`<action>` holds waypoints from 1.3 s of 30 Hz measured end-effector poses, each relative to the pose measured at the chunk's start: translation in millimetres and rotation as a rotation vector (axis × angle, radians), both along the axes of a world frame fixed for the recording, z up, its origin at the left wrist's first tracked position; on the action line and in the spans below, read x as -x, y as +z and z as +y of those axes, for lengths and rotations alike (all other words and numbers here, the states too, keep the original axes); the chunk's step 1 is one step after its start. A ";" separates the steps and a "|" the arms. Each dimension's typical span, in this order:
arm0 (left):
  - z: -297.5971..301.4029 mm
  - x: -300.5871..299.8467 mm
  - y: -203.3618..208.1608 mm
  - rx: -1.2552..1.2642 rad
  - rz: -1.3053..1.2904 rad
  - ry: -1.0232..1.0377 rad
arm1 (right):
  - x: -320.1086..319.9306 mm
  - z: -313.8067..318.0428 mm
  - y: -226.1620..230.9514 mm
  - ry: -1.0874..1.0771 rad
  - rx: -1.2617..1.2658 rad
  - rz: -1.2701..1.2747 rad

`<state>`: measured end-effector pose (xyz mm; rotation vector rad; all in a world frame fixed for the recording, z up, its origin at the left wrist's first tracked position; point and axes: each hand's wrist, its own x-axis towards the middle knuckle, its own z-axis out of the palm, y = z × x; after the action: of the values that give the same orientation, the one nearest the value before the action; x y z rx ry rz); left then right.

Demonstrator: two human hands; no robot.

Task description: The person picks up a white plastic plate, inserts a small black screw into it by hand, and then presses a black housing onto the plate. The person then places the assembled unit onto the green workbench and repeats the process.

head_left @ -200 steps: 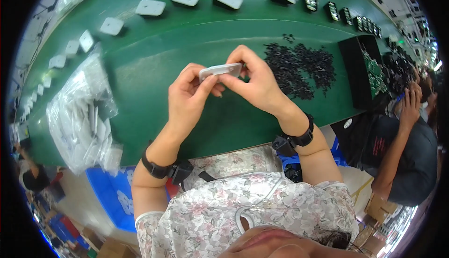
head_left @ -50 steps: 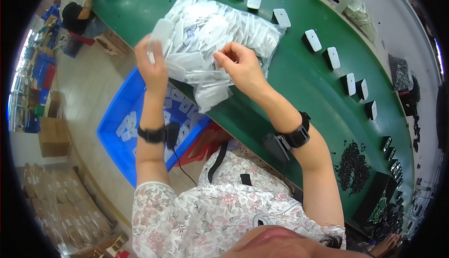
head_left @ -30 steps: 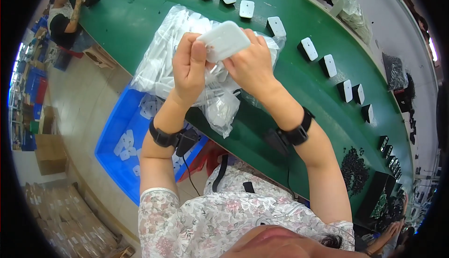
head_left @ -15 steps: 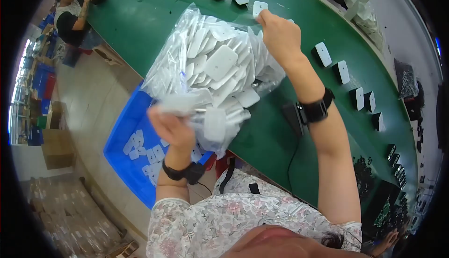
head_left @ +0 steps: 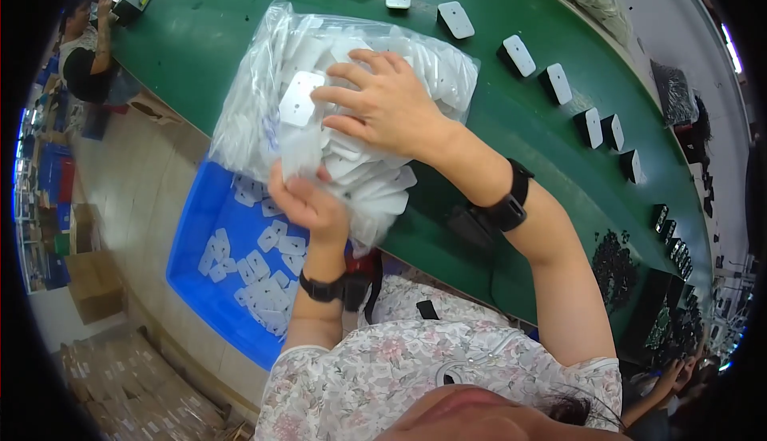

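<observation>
A white rectangular plate (head_left: 302,99) with rounded corners and small holes stands out of a translucent plastic sleeve (head_left: 300,150) above the large clear bag. My left hand (head_left: 307,205) grips the sleeve's lower end between thumb and fingers. Over the bag, my right hand (head_left: 383,105) has its fingers spread, with fingertips at the plate's right edge; whether they press on it I cannot tell. Many white plates in sleeves (head_left: 371,177) fill the clear plastic bag (head_left: 248,113), which lies at the table edge, partly over a blue bin (head_left: 180,241).
Loose white plates (head_left: 268,297) lie in the bin. Along the green table (head_left: 511,113) runs a curved row of black boxes with white tops (head_left: 455,20). Small black parts (head_left: 615,269) are heaped at right. Another person (head_left: 88,57) sits at far left. A cardboard box (head_left: 92,285) stands on the floor.
My right hand has come back from a white-topped box in the far row to the bag, its fingers now spread. My left hand's sleeve is now upright, with the plate showing. The view has shifted.
</observation>
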<state>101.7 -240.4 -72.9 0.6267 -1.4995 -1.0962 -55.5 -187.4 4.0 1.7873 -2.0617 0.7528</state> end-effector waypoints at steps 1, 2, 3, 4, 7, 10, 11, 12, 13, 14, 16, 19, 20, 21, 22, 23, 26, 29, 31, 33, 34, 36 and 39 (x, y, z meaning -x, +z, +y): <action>-2.3 6.4 7.5 -0.002 -0.003 0.003 | -3.0 10.1 2.1 0.014 -0.064 0.030; -4.5 18.0 17.0 0.018 0.020 -0.022 | -3.1 20.2 3.9 0.017 -0.125 0.065; -5.9 23.1 23.1 0.037 0.039 -0.045 | -7.1 27.8 4.8 0.012 -0.124 0.064; -7.1 24.0 24.6 0.038 0.039 -0.050 | -11.7 35.1 5.4 0.011 -0.110 0.058; 1.8 32.5 42.3 0.679 -0.241 0.079 | -15.9 61.9 10.0 -0.017 -0.127 0.064; 15.1 35.8 47.2 0.664 -0.318 -0.030 | -20.7 92.8 9.3 -0.050 -0.171 0.084; 16.4 35.8 46.5 0.665 -0.315 -0.040 | -22.2 102.6 9.6 -0.064 -0.181 0.103; 16.5 35.6 44.7 0.506 -0.258 -0.086 | -24.9 112.3 8.9 -0.075 -0.183 0.100; 17.2 35.1 43.7 0.347 -0.203 -0.132 | -28.0 122.0 7.0 -0.078 -0.207 0.106; 20.4 36.1 45.5 0.346 -0.201 -0.150 | -29.3 132.9 3.4 -0.087 -0.234 0.110; 27.4 36.0 52.8 0.538 -0.206 -0.173 | -31.3 154.2 -7.2 -0.135 -0.263 0.066; 30.7 33.4 53.2 0.681 -0.376 -0.334 | -31.9 184.2 -15.1 -0.176 -0.301 -0.010; 28.1 33.7 51.9 0.685 -0.374 -0.355 | -33.8 194.3 -16.9 -0.178 -0.316 -0.038; 24.3 34.9 50.6 0.693 -0.388 -0.358 | -35.3 203.5 -16.7 -0.198 -0.315 -0.046; 24.5 37.0 49.9 0.702 -0.401 -0.360 | -36.2 212.3 -14.4 -0.204 -0.299 -0.077; 29.0 38.4 58.4 0.743 -0.402 -0.339 | -35.8 220.8 -12.5 -0.206 -0.282 -0.108; 39.7 46.5 74.2 0.790 -0.287 -0.302 | -33.6 250.1 0.0 -0.329 -0.205 -0.138; 50.7 54.4 71.1 0.647 -0.239 -0.428 | -32.2 286.4 6.2 -0.527 -0.105 -0.155; 60.1 53.1 71.5 0.378 -0.232 -0.599 | -34.9 314.8 6.8 -0.712 0.004 -0.140; 77.3 47.5 75.4 0.253 -0.191 -0.676 | -40.5 352.4 4.0 -0.912 0.001 -0.105; 83.2 43.5 77.5 0.167 -0.208 -0.726 | -42.6 368.1 2.5 -1.038 0.012 -0.079; 102.3 46.7 78.3 0.073 -0.199 -0.905 | -46.0 406.5 -1.3 -1.277 -0.018 -0.061; 133.8 56.7 78.6 -0.108 -0.252 -1.195 | -54.3 463.2 -16.9 -1.586 -0.105 0.057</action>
<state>45.1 -106.7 5.7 -0.1646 -2.0934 -2.0411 -1.1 275.8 -12.9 -0.1645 -2.5582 0.0640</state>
